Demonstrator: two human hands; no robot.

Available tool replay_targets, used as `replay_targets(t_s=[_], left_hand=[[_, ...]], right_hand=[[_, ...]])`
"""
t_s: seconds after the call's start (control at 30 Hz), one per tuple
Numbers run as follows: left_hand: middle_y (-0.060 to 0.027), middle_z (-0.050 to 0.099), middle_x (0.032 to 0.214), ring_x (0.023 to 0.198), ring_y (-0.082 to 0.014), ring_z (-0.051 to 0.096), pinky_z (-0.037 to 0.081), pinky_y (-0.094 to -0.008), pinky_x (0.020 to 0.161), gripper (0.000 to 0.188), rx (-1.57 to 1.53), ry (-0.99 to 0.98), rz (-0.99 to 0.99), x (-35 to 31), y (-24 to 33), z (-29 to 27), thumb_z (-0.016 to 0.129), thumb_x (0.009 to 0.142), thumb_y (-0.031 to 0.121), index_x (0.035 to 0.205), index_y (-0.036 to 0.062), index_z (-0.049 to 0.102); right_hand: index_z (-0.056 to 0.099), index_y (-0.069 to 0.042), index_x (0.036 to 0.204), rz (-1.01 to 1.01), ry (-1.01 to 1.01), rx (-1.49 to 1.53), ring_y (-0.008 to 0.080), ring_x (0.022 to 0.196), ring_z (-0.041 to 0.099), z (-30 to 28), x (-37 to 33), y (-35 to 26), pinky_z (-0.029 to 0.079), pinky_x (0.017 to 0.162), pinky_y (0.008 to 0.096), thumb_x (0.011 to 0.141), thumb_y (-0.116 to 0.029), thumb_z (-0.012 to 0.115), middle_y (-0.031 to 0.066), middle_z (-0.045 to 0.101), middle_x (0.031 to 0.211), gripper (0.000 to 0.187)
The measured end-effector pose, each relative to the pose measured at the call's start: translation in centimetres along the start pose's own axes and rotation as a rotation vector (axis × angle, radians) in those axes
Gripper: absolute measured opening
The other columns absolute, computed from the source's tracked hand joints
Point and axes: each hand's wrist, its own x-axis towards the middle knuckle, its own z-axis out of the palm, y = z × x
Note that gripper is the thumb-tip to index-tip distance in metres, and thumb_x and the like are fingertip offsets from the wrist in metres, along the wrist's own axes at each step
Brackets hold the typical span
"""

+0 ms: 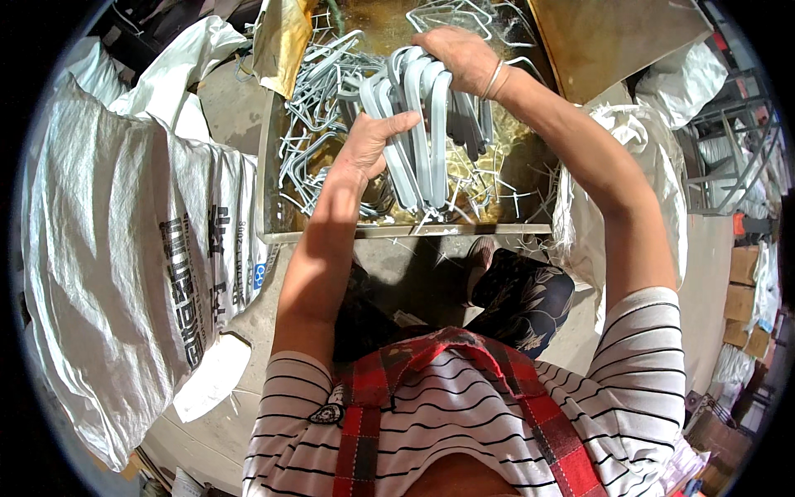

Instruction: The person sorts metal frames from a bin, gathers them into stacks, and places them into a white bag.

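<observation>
A thick bundle of grey U-shaped bent metal pieces [424,149] stands nested together over a metal tray [406,229], their rounded bends up and their ends down. My left hand [373,142] grips the bundle's left side, thumb across the front and its other fingers mostly hidden behind. At the top right, my right hand [464,62] curls over the bends, its fingertips partly out of sight. A thin bracelet circles that wrist. Left of the bundle, a tangled heap of similar grey bent pieces [310,141] lies in the tray.
Small thin white offcuts [493,186] litter the tray's right part. A large white woven sack [108,248] stands at the left, another white sack [633,166] at the right. A brown-stained panel [613,41] rises at the far right. Cardboard boxes [741,290] are stacked farther right.
</observation>
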Motion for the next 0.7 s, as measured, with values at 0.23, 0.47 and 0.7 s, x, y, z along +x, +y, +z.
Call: replay_targets(t_s=[0.23, 0.47, 0.7], left_hand=[[-0.0214, 0.053, 0.107, 0.101, -0.0323, 0.052, 0.044, -0.0464, 0.086, 0.049, -0.186, -0.174, -0.036, 0.0, -1.1, -2.7, 0.059, 0.074, 0.014, 0.115, -0.007, 0.042], [-0.026, 0.049, 0.112, 0.1, -0.0418, 0.05, 0.043, -0.0492, 0.085, 0.06, -0.413, -0.414, -0.076, -0.7, 0.2, 1.0, 0.064, 0.071, 0.013, 0.121, -0.0049, 0.036], [-0.0227, 0.059, 0.09, 0.08, -0.0303, 0.061, 0.051, -0.0412, 0.074, 0.033, -0.221, -0.142, -0.161, -0.6, -0.6, 0.5, 0.058, 0.077, 0.017, 0.099, -0.0061, 0.052]], right_hand=[[0.05, -0.005, 0.104, -0.029, 0.211, 0.16, 0.0286, 0.091, 0.054, 1.2, 1.4, -0.9, 0.037, 0.091, 0.0383, 0.066, -0.012, 0.062, 0.0105, 0.056, 0.09, 0.041], [0.051, -0.006, 0.107, 0.113, 0.23, 0.249, 0.0273, 0.092, 0.055, 3.0, 0.5, -1.3, 0.04, 0.088, 0.0367, 0.069, -0.013, 0.061, 0.0111, 0.057, 0.095, 0.04], [0.051, -0.005, 0.105, 0.238, 0.285, 0.18, 0.0309, 0.087, 0.055, 4.8, 0.0, -2.5, 0.045, 0.075, 0.0334, 0.069, -0.008, 0.058, 0.0154, 0.056, 0.097, 0.037]])
